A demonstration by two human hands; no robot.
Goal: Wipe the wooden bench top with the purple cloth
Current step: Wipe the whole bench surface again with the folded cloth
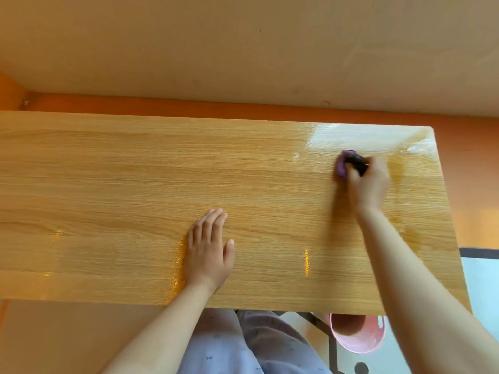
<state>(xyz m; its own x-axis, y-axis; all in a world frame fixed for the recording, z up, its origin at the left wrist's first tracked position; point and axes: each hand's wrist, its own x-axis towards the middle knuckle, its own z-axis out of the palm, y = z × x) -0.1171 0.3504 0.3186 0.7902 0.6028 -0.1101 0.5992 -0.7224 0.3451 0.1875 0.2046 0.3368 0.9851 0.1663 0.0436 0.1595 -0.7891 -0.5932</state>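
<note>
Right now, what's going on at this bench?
A person is wiping a wooden bench top with a purple cloth. The right hand grips the bunched cloth and presses it on the wood near the far right corner, where the surface shines wet. The left hand lies flat on the bench near its front edge, fingers straight, holding nothing. A pink bucket sits on the floor below the front edge.

both forearms [162, 333] bare, pale lavender trousers [270, 346] dotted with tiny dark motifs.
</note>
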